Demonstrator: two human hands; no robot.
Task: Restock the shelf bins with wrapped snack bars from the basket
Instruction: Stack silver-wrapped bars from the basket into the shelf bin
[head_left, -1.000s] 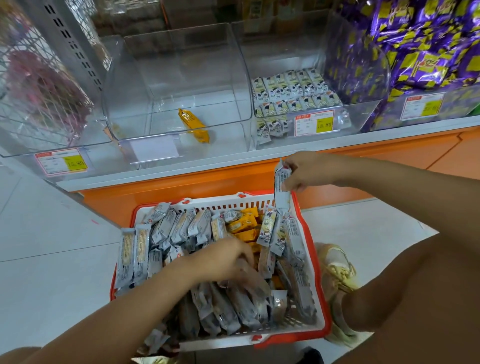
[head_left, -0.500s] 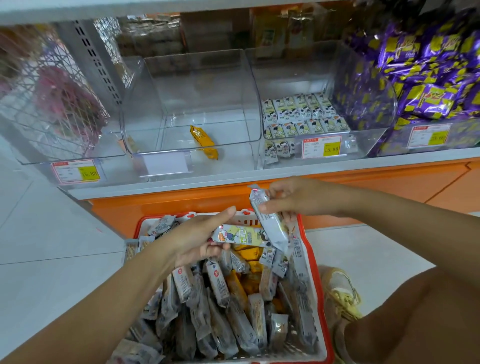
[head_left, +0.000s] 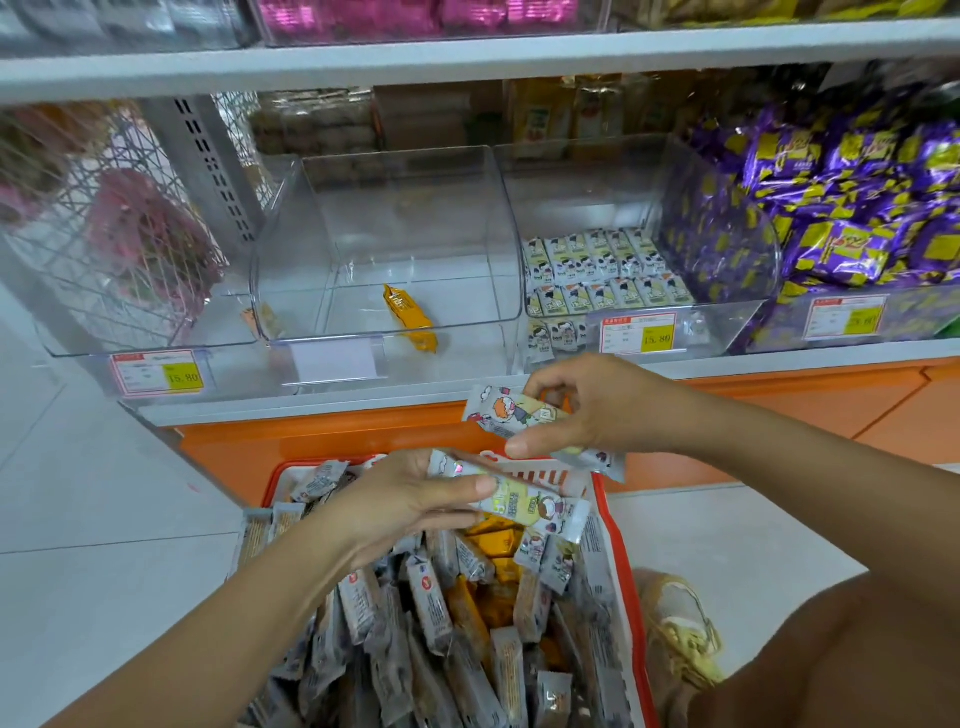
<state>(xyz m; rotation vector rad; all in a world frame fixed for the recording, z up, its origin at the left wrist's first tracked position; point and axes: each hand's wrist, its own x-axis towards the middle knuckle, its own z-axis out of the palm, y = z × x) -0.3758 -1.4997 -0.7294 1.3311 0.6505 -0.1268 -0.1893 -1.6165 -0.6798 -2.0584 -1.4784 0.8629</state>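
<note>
Foil-wrapped pale upper bar (head_left: 497, 413) pinched by right hand (head_left: 597, 410), lower bar (head_left: 527, 505) clasped by left hand (head_left: 400, 501), could slip loose.

A pale tiled floor (head_left: 93, 519) with thin grout lines spreads from near left to far right. At the far side, an orange base panel (head_left: 322, 441) carries a grey lower shelf board (head_left: 311, 404), with a grey upper board (head_left: 467, 57) above. A perforated grey upright (head_left: 208, 156) rises at far left beside a wire mesh panel (head_left: 78, 234). Light is soft and even.
</note>
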